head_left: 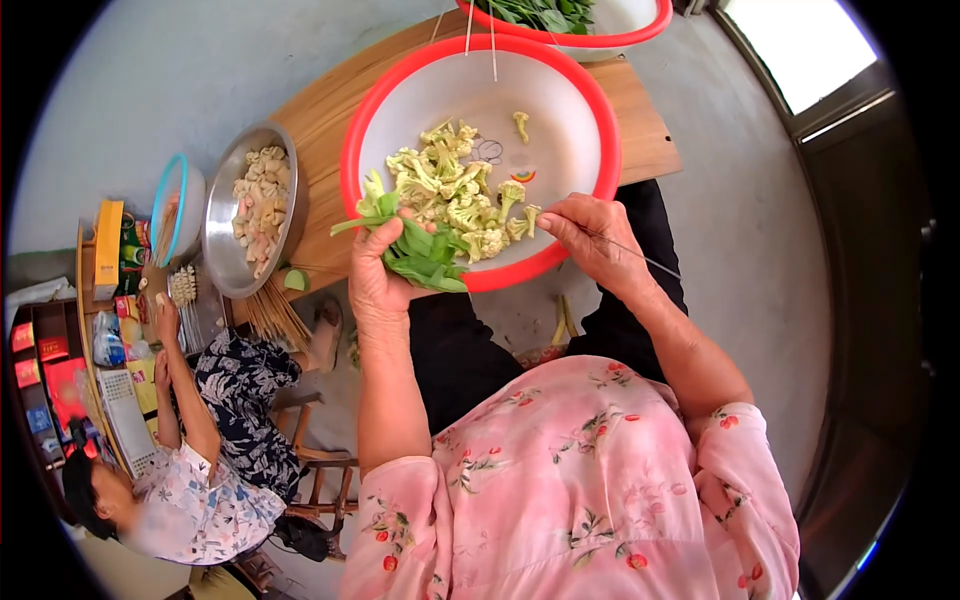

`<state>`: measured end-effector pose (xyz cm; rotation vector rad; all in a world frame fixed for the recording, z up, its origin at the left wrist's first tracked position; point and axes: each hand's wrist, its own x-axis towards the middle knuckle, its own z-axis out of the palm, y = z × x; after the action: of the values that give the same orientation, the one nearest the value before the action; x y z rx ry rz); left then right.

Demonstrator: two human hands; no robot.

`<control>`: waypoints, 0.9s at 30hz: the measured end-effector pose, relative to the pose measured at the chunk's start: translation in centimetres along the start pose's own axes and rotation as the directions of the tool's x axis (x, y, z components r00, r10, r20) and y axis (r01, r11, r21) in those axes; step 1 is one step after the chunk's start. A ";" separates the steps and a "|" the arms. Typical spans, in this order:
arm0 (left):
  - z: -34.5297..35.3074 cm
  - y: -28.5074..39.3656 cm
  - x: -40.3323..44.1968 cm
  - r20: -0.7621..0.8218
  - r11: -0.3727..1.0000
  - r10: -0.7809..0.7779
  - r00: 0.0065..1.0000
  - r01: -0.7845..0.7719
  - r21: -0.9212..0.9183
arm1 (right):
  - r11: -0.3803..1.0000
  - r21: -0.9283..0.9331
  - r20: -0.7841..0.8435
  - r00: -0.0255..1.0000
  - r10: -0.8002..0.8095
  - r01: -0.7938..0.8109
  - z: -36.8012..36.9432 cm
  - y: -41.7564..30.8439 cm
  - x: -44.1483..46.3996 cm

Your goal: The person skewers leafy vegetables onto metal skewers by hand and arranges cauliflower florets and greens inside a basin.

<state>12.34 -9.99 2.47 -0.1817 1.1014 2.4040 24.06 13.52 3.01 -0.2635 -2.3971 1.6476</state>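
My left hand (381, 268) is closed around a bunch of green leaves (425, 256), over the near left rim of a white basin (555, 100) with a red edge. Pale cauliflower florets (440, 175) lie heaped in that basin, one of them apart near its right side. At the basin's near right rim, my right hand (597, 238) pinches a thin skewer (652, 264), whose back end sticks out past the palm. A cauliflower floret (527, 220) sits right by the right fingertips; whether the skewer's point is in it is hidden.
Two skewers (493, 50) lie over the basin's far rim. Behind it stands another red-rimmed basin (600, 40) with greens. On the wooden table (325, 110), left, is a metal bowl (228, 210) of pale pieces, beside loose skewers (277, 318). Another person (215, 500) sits at the left.
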 end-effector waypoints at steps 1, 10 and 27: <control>-0.2 -0.2 -0.4 0.016 1.000 0.025 1.000 -0.025 0.000 | 0.998 -0.029 0.025 0.999 -0.047 0.047 0.3 0.0 0.5; 3.0 -0.4 -5.1 0.028 0.994 -0.015 1.000 0.012 0.112 | 0.998 -0.057 -0.120 0.992 -0.034 0.027 1.0 -2.2 -0.4; 5.1 -3.5 -6.6 -0.045 0.933 0.095 0.994 -0.073 0.354 | 0.886 0.375 0.012 0.955 -0.297 0.271 0.0 -7.8 -4.9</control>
<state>20.21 -6.74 5.57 -0.0886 1.5743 2.2375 28.57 9.41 9.93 0.2054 -1.9892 1.9370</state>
